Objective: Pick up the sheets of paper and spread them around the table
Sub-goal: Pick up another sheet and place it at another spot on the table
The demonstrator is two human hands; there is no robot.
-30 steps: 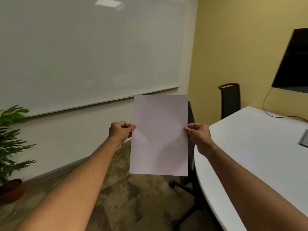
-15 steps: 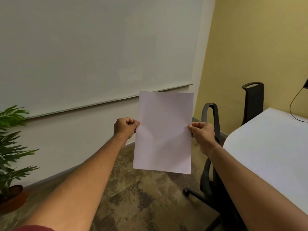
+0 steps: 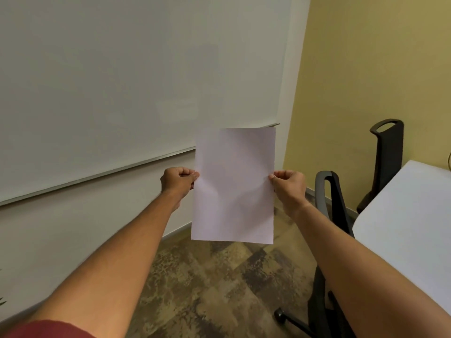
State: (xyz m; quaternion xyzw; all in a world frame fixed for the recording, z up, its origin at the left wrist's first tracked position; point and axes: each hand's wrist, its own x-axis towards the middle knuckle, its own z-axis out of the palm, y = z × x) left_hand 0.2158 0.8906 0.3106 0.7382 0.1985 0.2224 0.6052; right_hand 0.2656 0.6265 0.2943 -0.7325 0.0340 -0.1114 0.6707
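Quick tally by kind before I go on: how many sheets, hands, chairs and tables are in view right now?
Sheets: 1, the sheet, held upright in the grip of the left hand and right hand; more behind it cannot be ruled out.
Hands: 2
Chairs: 2, the near chair and far chair
Tables: 1, the table
Total: 6

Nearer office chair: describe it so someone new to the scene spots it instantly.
Find the white table at the right edge. Two black chairs stand along its left side. The nearer chair is just right of the right hand, its wheeled base visible, unlike the far chair against the yellow wall.
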